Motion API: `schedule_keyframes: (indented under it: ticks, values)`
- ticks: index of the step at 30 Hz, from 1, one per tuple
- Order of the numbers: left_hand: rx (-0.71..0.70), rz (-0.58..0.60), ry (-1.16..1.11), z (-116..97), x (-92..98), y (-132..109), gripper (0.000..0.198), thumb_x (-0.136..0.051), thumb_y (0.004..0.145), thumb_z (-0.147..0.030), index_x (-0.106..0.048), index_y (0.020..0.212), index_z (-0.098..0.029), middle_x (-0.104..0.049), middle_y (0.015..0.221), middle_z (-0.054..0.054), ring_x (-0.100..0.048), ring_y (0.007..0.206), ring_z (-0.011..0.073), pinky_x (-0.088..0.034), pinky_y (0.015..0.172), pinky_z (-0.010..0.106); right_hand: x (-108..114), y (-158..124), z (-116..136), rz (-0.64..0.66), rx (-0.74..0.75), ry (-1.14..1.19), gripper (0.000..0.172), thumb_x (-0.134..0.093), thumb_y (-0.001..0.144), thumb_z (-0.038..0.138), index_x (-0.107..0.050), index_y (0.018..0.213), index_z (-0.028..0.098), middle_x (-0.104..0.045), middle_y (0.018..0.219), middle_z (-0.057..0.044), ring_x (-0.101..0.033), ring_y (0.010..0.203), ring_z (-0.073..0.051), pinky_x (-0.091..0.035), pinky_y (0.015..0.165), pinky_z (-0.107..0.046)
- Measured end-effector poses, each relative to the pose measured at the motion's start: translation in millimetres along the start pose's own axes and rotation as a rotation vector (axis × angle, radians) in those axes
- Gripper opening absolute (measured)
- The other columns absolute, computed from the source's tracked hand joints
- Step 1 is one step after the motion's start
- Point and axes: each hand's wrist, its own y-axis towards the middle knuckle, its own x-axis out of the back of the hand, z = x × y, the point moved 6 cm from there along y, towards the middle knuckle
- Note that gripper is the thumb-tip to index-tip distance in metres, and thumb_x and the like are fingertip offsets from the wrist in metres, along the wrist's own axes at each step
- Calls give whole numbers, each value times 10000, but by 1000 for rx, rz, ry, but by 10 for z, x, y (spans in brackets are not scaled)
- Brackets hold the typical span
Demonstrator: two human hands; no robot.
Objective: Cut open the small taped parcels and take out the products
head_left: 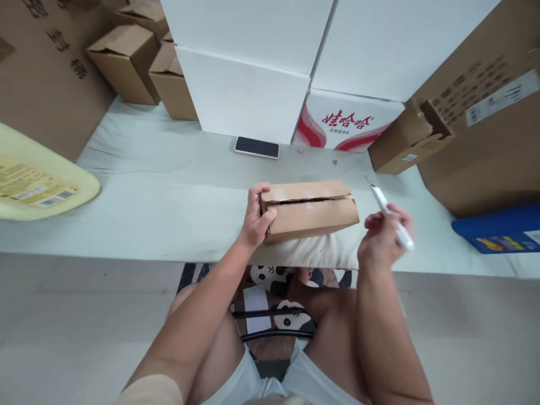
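My left hand [255, 220] grips the left end of a small brown cardboard box [314, 218], thumb on the top and fingers round the far side. The box lies on the cloth-covered surface close to its front edge. A dark gap runs lengthwise between its two top flaps. To the right of the box and apart from it, my right hand [382, 233] is closed round a white utility knife [390, 212]. The knife's thin blade points up and away, toward the back. Slight blur softens the right hand.
A phone [257, 147] lies before white boxes [248, 93]. An open-topped carton [407, 140] stands right, near a blue package [498, 228]. Small cartons [126, 62] are at the back left, a yellow bottle [42, 174] at the left. The pale cloth [169, 208] ends at the front edge.
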Motion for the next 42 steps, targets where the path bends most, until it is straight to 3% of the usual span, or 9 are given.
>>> schedule_keyframes:
  ticks: [6, 11, 15, 21, 25, 29, 33, 37, 42]
  values:
    - [10, -140, -94, 83, 129, 62, 511, -635, 830, -615, -458, 1213, -326, -529, 1243, 62, -555, 1169, 243, -476, 1002, 407, -137, 119, -775, 489, -240, -725, 545, -684, 722, 411, -656, 1222, 199, -697, 1274, -143, -642, 1175, -328, -482, 1009, -452]
    - [29, -229, -36, 25, 215, 101, 436, -736, 794, -586, -488, 958, -268, -546, 1131, 48, -576, 1135, 234, -481, 988, 415, -256, 151, -863, 489, -299, -508, 418, -688, 722, 453, -690, 1035, 177, -744, 1063, -127, -681, 996, -280, -525, 870, -389]
    - [71, -198, 120, -131, 253, 154, 424, -732, 818, -578, -546, 702, -214, -587, 1141, 78, -572, 1194, 275, -479, 1037, 452, -222, 129, -652, 314, -254, -98, 398, -701, 776, 558, -696, 911, 184, -709, 927, -67, -647, 858, -189, -529, 815, -357]
    - [156, 99, -46, -220, 244, 275, 539, -511, 895, -702, -761, 785, -237, -517, 1475, 66, -461, 1414, 329, -495, 1136, 496, -319, -177, -13, 705, 133, 4, 501, -644, 813, 737, -803, 984, 294, -526, 1071, -68, -583, 1086, -252, -517, 960, -475]
    - [107, 153, -19, -267, 294, 301, 602, -465, 877, -748, -750, 703, -248, -520, 1483, 45, -448, 1434, 354, -519, 1132, 515, -364, -335, 195, 829, 302, -154, 513, -417, 984, 623, -813, 974, 297, -429, 1140, -79, -498, 1185, -275, -469, 1015, -503]
    - [19, 80, 23, -350, 373, 285, 578, -502, 851, -751, -665, 645, -236, -472, 1523, 13, -405, 1461, 370, -412, 1214, 554, -243, -270, 298, 555, 388, -151, 491, -426, 988, 540, -721, 761, 220, -437, 1111, -92, -530, 1099, -266, -507, 943, -490]
    - [14, 36, 18, -399, 400, 244, 533, -623, 794, -735, -542, 666, -225, -514, 1429, 28, -465, 1387, 336, -402, 1206, 533, -75, -156, 492, 379, 429, -179, 136, -624, 895, 298, -704, 806, 235, -554, 1021, -78, -606, 993, -238, -539, 858, -445]
    - [38, 59, -1, -399, 376, 218, 531, -647, 798, -704, -470, 679, -217, -518, 1417, 50, -499, 1322, 329, -454, 1111, 520, -188, -40, 931, 657, 409, -165, 207, -600, 835, 101, -721, 892, 259, -701, 861, -20, -682, 849, -190, -549, 768, -348]
    - [-17, 91, -16, -436, 380, 190, 530, -691, 771, -677, -448, 656, -220, -543, 1383, 82, -505, 1316, 356, -417, 1119, 556, -831, -111, 1255, 1242, 168, -566, 254, -514, 864, 153, -749, 865, 247, -737, 780, 5, -649, 652, -145, -502, 648, -276]
